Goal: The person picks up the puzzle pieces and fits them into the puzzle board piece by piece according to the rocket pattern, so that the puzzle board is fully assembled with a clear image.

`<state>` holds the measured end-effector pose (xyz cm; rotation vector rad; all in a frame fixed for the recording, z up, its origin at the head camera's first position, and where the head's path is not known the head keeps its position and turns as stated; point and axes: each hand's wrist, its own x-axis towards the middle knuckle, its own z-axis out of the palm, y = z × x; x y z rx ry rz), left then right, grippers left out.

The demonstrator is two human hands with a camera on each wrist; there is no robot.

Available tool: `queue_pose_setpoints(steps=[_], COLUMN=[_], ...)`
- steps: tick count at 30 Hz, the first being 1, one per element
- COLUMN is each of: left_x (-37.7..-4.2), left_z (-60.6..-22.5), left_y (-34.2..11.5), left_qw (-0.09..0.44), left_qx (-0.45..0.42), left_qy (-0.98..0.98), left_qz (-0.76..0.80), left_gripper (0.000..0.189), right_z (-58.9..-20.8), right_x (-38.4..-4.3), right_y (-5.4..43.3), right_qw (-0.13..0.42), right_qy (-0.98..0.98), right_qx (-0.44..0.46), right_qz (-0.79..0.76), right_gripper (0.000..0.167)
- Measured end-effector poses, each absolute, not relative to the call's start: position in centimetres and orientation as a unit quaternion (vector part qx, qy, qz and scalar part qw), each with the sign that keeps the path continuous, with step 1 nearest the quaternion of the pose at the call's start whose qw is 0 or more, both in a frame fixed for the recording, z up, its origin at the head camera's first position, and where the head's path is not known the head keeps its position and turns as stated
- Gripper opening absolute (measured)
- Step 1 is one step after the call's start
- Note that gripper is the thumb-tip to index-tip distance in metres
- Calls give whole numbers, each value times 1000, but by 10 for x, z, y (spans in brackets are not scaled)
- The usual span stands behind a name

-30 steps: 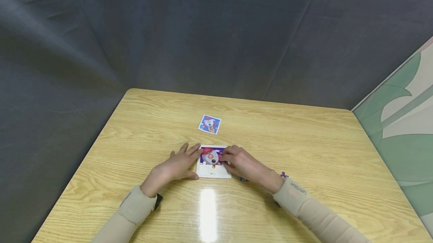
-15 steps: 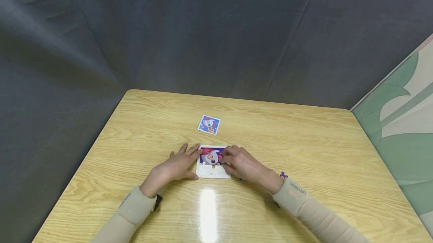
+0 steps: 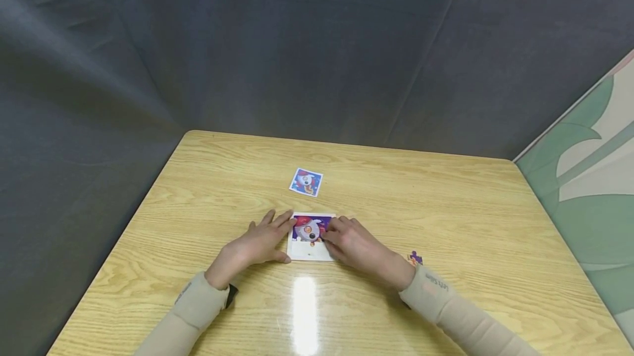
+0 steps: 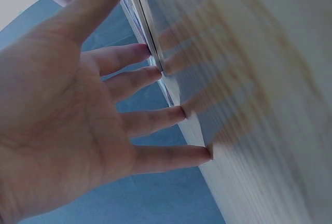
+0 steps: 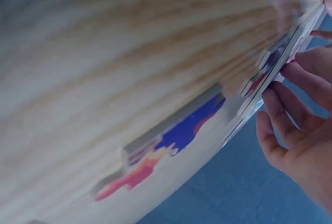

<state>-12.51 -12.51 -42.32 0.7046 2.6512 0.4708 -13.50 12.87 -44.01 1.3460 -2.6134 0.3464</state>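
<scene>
At lower centre in the head view, the left hand [image 3: 255, 245] spreads straight fingers against a white-bordered jigsaw board [image 3: 311, 253]; the right hand [image 3: 355, 245] bends over the board's right side, its grip unclear. Only the right wrist view shows the thick grey edge of a knobbed purple-and-orange puzzle piece [image 5: 181, 138]. Farther, mid-frame, lies a square printed card [image 3: 306, 182]; smooth dark curtain [image 3: 317, 53] fills the top.

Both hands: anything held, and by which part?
Left hand grips nothing, only touching the puzzle board at its left edge. Right hand: any hold cannot be told.
</scene>
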Motion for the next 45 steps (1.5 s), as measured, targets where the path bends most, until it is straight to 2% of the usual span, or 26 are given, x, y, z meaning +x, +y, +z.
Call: queue_pose_setpoints(steps=[9,17,33,45], left_x=[-125,-124,-124,-125], left_z=[-424,-422,-422,-424], left_y=[-125,-126,-125,-125], left_qw=[180,184,185,173], left_qx=[249,250,247,250], left_qy=[937,936,937,938], left_qz=[165,166,166,167], left_gripper=[81,83,82,85], right_z=[-436,-436,-441,-439], right_x=[-140,-143,-140,-131], right_y=[139,149,158,153], right_qw=[96,126,124,73], right_qy=[-880,-868,-856,-864], right_qx=[441,451,467,444], right_qz=[151,162,185,224], right_gripper=[20,17,11,13])
